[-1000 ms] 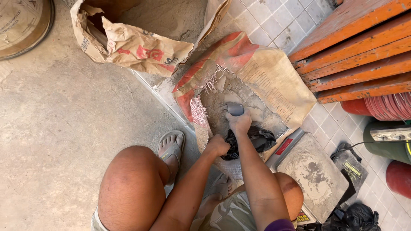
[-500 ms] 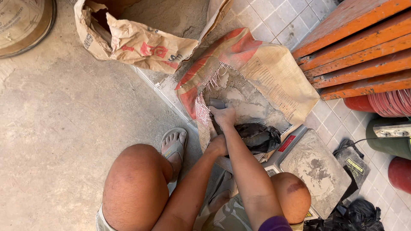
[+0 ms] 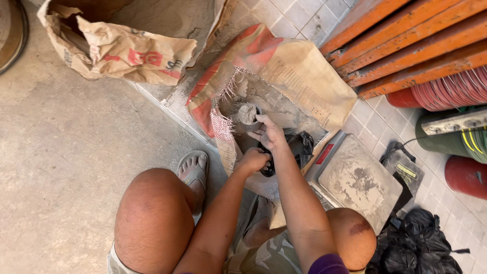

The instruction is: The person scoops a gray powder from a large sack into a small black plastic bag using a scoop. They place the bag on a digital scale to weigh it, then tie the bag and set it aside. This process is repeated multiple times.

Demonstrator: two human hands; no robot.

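Right hand [image 3: 270,136] clenched on small round cup heaped with grey powder [image 3: 248,115], lifted just over mouth of torn woven sack of grey powder [image 3: 284,76] at 12 o'clock. Left hand [image 3: 252,161] gripping rim of black plastic bag [image 3: 297,147], held open at 3 o'clock of it. Scoop filled; tipping into bag not yet done. Dusty flat metal scale [image 3: 357,180] at 4 o'clock, bare.
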